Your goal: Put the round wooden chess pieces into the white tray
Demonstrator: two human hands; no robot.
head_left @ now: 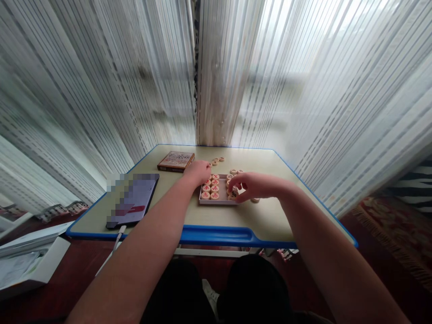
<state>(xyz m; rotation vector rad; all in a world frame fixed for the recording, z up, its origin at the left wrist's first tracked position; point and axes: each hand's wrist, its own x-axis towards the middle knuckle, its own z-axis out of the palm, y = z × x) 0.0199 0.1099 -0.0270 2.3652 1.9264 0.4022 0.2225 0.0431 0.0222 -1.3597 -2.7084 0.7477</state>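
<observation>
A shallow white box lies on the table, with red-marked Chinese chess pieces in rows along its left side. Down its right side runs a column of dark-marked pieces. My right hand reaches over that side, thumb and fingers closed around a dark-marked Chinese chess piece at the near right corner. At the box's far left corner is my left hand, its fingers curled; what they hold, if anything, is hidden. One piece partly shows right beside those fingertips.
Loose pieces lie behind the box, others at its far right, and one beside my right hand. A brown flat box and a tablet with a cable are at left. The table has a blue rim.
</observation>
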